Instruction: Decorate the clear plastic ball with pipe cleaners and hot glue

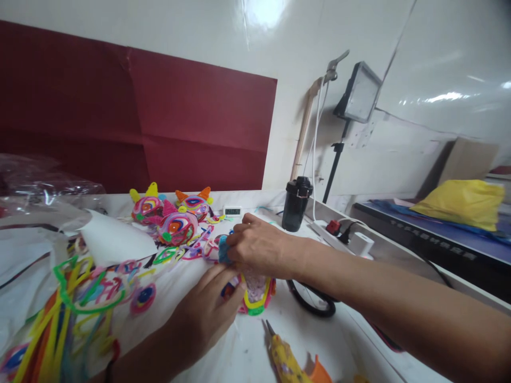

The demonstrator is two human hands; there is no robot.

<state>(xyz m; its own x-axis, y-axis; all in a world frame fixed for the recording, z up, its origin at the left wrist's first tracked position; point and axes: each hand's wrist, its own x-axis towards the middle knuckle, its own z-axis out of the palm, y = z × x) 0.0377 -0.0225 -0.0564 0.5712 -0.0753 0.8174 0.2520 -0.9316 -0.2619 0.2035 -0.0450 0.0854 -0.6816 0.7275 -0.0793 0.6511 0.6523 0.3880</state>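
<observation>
Item, frame centre: right hand (255,247) pinches blue fuzzy bit (222,250), left hand (207,314) fingers flat steadying pink-yellow craft piece (257,295); attaching step, next needs precise placement.

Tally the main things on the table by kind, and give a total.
Finished round fuzzy craft heads at the back: 3
Black bottle: 1
Small digital clock: 1
Yellow glue gun: 1
Craft piece under the hands: 1
Total: 7
</observation>
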